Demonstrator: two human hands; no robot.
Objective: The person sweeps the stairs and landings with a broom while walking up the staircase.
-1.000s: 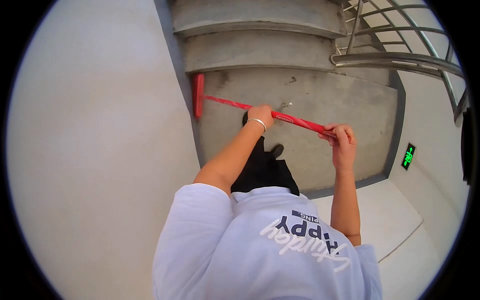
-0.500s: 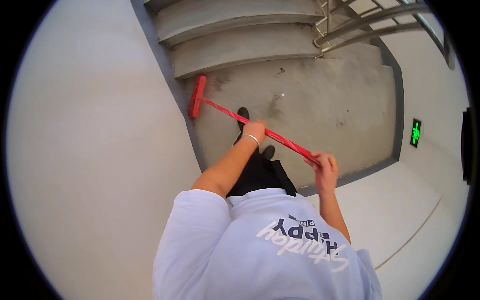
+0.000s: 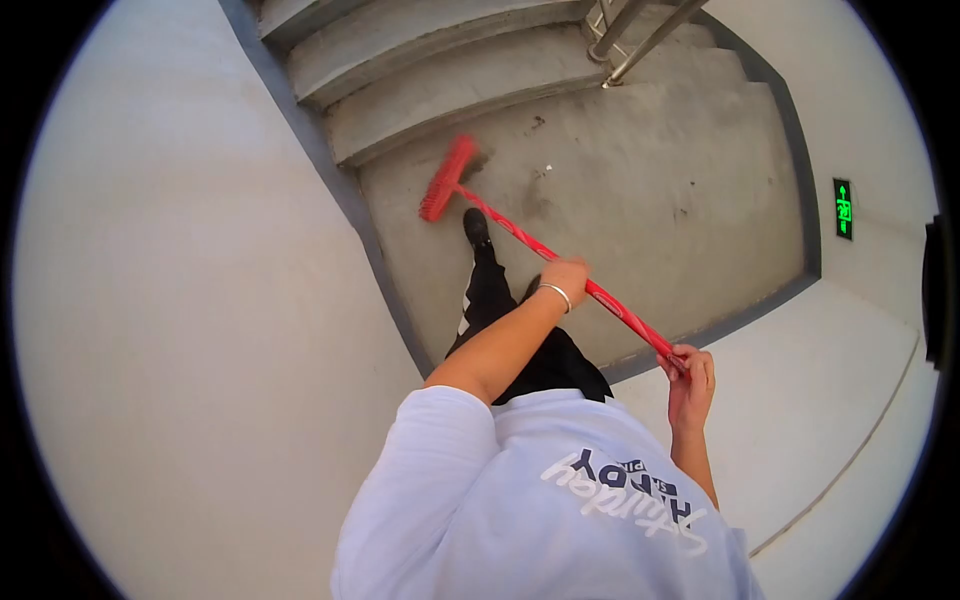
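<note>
A red broom (image 3: 520,235) slants across the view, its handle running from the bristled head (image 3: 447,180) down to the right. My left hand (image 3: 566,278), with a bracelet at the wrist, wraps around the middle of the handle. Near the handle's top end, my right hand (image 3: 690,375) grips it with fingers curled over. The broom head is slightly blurred and is at the concrete floor (image 3: 650,190), in front of the lowest step and just beyond my dark shoe (image 3: 476,228).
Concrete stairs (image 3: 450,95) rise at the upper left beside a white wall (image 3: 180,300). A metal railing (image 3: 640,50) stands at the top. Small debris (image 3: 548,168) and dark stains mark the floor. A green exit sign (image 3: 843,209) hangs on the right wall.
The broom head has moved right, away from the left wall's base. Both hands have shifted right and slightly down in view with the handle. The camera view has also shifted.
</note>
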